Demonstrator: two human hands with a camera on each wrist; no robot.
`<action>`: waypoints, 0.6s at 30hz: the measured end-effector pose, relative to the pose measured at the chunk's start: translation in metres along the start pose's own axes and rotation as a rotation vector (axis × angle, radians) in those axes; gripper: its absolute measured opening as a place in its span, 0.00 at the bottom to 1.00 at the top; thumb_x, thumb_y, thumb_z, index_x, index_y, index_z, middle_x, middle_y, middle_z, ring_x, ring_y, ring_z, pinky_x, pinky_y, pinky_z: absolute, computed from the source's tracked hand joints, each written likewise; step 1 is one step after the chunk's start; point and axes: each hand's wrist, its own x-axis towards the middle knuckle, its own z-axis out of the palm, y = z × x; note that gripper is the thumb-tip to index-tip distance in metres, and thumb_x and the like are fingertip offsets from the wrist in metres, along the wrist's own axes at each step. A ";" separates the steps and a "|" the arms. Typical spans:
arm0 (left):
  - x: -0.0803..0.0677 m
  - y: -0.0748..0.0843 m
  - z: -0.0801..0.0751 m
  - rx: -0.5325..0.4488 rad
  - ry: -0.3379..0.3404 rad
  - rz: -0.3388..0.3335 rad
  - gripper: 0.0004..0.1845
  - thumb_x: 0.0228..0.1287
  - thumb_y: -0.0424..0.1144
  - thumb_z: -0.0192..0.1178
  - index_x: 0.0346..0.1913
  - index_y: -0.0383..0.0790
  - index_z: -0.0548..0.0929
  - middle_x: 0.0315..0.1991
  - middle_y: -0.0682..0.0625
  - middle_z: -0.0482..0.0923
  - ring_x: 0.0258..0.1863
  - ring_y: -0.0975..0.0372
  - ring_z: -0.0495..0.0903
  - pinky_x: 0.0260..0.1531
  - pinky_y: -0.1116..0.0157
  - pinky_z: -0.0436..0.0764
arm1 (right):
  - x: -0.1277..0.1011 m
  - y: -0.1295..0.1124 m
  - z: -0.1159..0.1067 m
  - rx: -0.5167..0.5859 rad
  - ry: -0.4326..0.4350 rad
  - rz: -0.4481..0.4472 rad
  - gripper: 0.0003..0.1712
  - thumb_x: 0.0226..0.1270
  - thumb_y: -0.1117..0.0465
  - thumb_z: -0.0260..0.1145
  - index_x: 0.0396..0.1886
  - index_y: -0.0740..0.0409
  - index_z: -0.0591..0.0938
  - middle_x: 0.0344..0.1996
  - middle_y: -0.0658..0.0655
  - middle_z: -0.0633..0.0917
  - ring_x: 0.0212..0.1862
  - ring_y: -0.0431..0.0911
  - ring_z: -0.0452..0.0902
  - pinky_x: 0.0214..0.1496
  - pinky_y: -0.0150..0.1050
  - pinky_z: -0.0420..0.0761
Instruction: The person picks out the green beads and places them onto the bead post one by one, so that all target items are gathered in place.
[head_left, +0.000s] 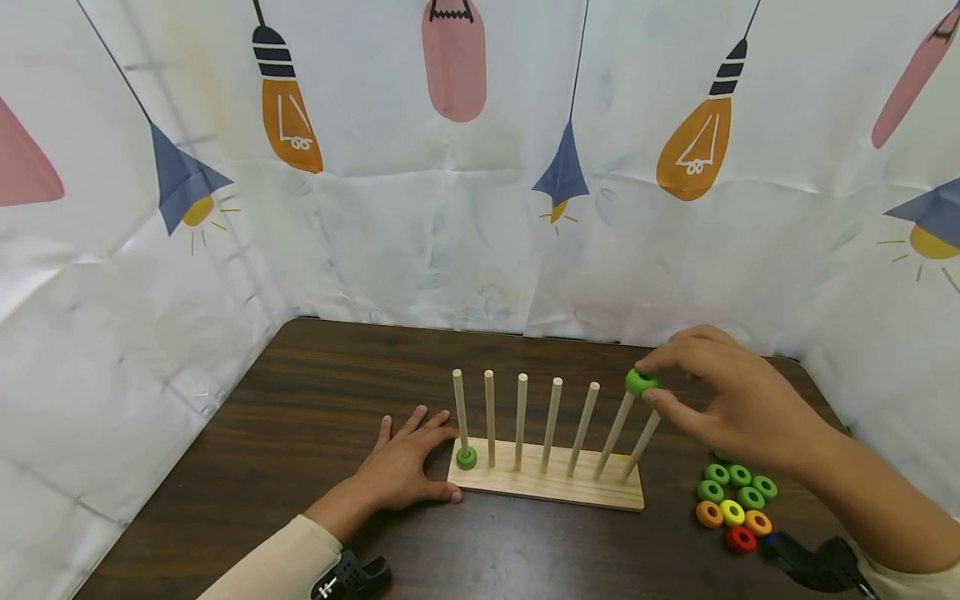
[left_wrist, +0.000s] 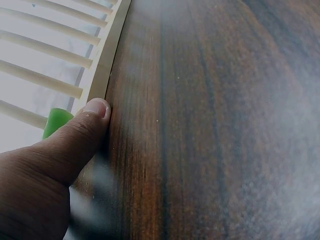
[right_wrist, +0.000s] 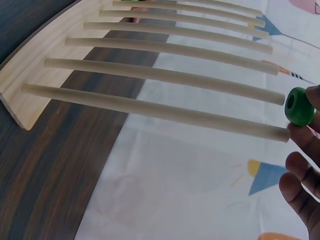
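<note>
A wooden peg rack (head_left: 547,475) with several upright pegs stands on the table. Between thumb and fingers, my right hand (head_left: 720,392) pinches a green ring (head_left: 641,382) at peg-top height near the rack's right end. In the right wrist view that green ring (right_wrist: 300,106) is close to the tips of the two end pegs, not threaded on either. My left hand (head_left: 405,462) lies with spread fingers at the rack's left end, its thumb (left_wrist: 85,125) against the base's front edge. Another green ring (head_left: 466,458) sits at the bottom of the leftmost peg.
On the table right of the rack lie loose green rings (head_left: 739,476), orange rings (head_left: 709,514), a yellow ring (head_left: 732,512) and a red ring (head_left: 741,540), partly near my right forearm. A patterned white sheet (head_left: 450,250) hangs behind the dark wooden table (head_left: 337,375).
</note>
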 end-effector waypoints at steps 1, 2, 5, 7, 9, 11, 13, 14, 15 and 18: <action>0.000 0.000 0.000 -0.001 0.000 0.000 0.46 0.49 0.69 0.74 0.71 0.58 0.75 0.80 0.53 0.57 0.81 0.48 0.45 0.70 0.30 0.33 | 0.001 0.000 0.000 0.003 -0.003 0.000 0.27 0.51 0.68 0.81 0.49 0.41 0.86 0.45 0.37 0.83 0.51 0.37 0.74 0.49 0.29 0.73; 0.000 0.000 0.000 -0.001 -0.001 -0.001 0.46 0.48 0.69 0.74 0.71 0.58 0.75 0.80 0.53 0.57 0.81 0.48 0.45 0.70 0.30 0.33 | 0.001 -0.001 0.000 0.004 -0.007 -0.001 0.27 0.51 0.68 0.81 0.49 0.41 0.86 0.45 0.36 0.82 0.51 0.37 0.74 0.49 0.29 0.73; 0.000 0.000 0.000 -0.001 -0.002 -0.001 0.46 0.48 0.70 0.74 0.71 0.58 0.75 0.80 0.52 0.57 0.81 0.48 0.45 0.70 0.30 0.33 | 0.004 -0.001 0.001 0.004 -0.017 -0.006 0.25 0.52 0.67 0.81 0.48 0.41 0.86 0.45 0.35 0.82 0.51 0.36 0.74 0.48 0.29 0.73; 0.000 0.000 0.000 -0.001 -0.003 -0.002 0.46 0.48 0.70 0.74 0.71 0.58 0.75 0.80 0.53 0.57 0.81 0.48 0.45 0.70 0.30 0.33 | 0.006 -0.001 0.002 0.001 -0.022 -0.009 0.25 0.52 0.67 0.81 0.48 0.41 0.86 0.45 0.36 0.82 0.51 0.36 0.74 0.47 0.29 0.73; 0.000 0.000 0.000 0.000 -0.004 -0.002 0.46 0.49 0.70 0.74 0.71 0.59 0.75 0.80 0.53 0.57 0.81 0.48 0.45 0.70 0.30 0.33 | 0.007 -0.002 0.002 -0.001 -0.026 -0.011 0.25 0.52 0.67 0.81 0.49 0.41 0.86 0.45 0.36 0.82 0.50 0.36 0.74 0.47 0.28 0.74; 0.000 0.000 0.000 0.000 -0.004 -0.002 0.46 0.49 0.70 0.74 0.71 0.59 0.75 0.80 0.53 0.57 0.81 0.48 0.44 0.70 0.30 0.33 | 0.009 -0.004 0.003 0.002 -0.026 -0.015 0.26 0.52 0.68 0.81 0.50 0.42 0.86 0.45 0.37 0.83 0.50 0.37 0.74 0.47 0.29 0.74; 0.000 0.000 -0.001 0.000 -0.003 -0.002 0.46 0.48 0.70 0.74 0.71 0.59 0.75 0.80 0.52 0.57 0.81 0.48 0.45 0.70 0.30 0.33 | 0.010 -0.005 0.004 0.004 -0.027 -0.014 0.25 0.53 0.67 0.81 0.50 0.42 0.86 0.46 0.37 0.83 0.51 0.37 0.75 0.48 0.29 0.74; 0.000 0.000 -0.001 0.000 -0.002 -0.002 0.46 0.48 0.70 0.74 0.71 0.59 0.75 0.80 0.52 0.57 0.81 0.48 0.44 0.70 0.30 0.33 | 0.011 -0.005 0.004 0.006 -0.027 -0.014 0.25 0.53 0.67 0.80 0.50 0.42 0.86 0.46 0.37 0.83 0.51 0.38 0.75 0.48 0.30 0.74; 0.000 0.001 -0.001 0.000 -0.002 -0.002 0.46 0.48 0.70 0.74 0.71 0.59 0.75 0.80 0.53 0.57 0.81 0.48 0.45 0.70 0.30 0.33 | 0.011 -0.006 0.005 0.009 -0.027 -0.016 0.25 0.53 0.67 0.80 0.50 0.42 0.87 0.46 0.37 0.83 0.51 0.38 0.75 0.49 0.30 0.74; 0.000 0.001 -0.001 -0.004 0.003 -0.001 0.46 0.48 0.70 0.74 0.71 0.59 0.76 0.80 0.52 0.58 0.81 0.48 0.45 0.70 0.30 0.33 | 0.013 -0.007 0.008 0.018 -0.026 -0.020 0.24 0.54 0.67 0.80 0.50 0.43 0.87 0.46 0.37 0.83 0.51 0.39 0.75 0.49 0.31 0.74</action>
